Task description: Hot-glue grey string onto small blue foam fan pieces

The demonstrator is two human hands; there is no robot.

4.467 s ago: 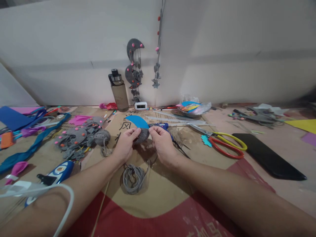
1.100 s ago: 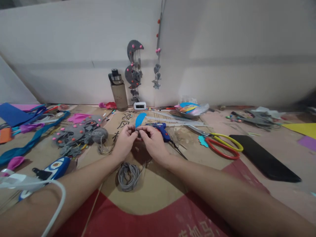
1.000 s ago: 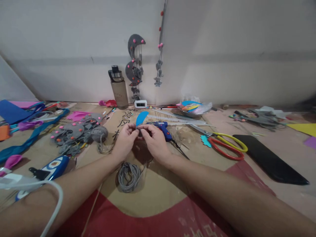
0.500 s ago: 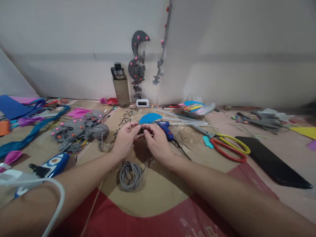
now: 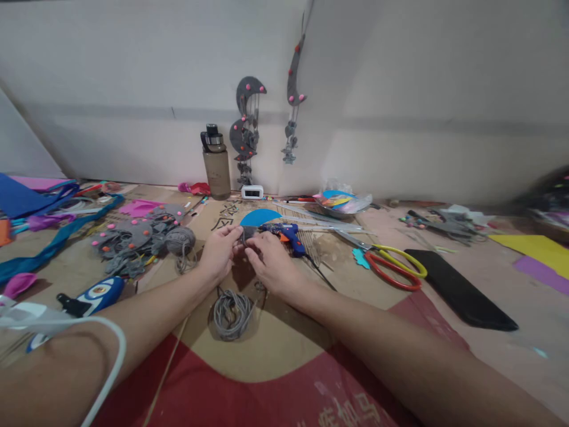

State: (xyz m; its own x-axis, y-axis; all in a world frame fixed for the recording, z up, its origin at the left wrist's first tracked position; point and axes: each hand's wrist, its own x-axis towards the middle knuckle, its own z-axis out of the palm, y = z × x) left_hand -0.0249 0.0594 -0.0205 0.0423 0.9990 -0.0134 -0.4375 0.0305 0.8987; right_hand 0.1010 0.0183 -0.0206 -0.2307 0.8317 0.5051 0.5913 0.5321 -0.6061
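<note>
A small dark grey felt piece (image 5: 250,233) is held up between my hands above the cardboard. My left hand (image 5: 219,254) pinches its left side between thumb and fingertips. Bent fingers of my right hand (image 5: 274,261) rest at its lower right edge, with the thumb a little lower; part of the grip is hidden. Below the hands lies a loose coil of grey yarn (image 5: 232,315), and a strand runs up from it toward my right wrist. Just behind the piece are a blue half-round sheet (image 5: 261,217) and a blue glue gun (image 5: 292,238).
Large scissors (image 5: 393,268) and a black slab (image 5: 462,290) lie to the right. At left are felt pieces with pom-poms (image 5: 133,234), a yarn ball (image 5: 180,240) and a white cable (image 5: 120,350) over my forearm. A bottle (image 5: 216,166) stands by the wall near hanging felt moons (image 5: 243,139).
My right hand has shifted left and turned, fingers now spread lower, and more of the grey felt piece shows. The view has tilted up and turned slightly right.
</note>
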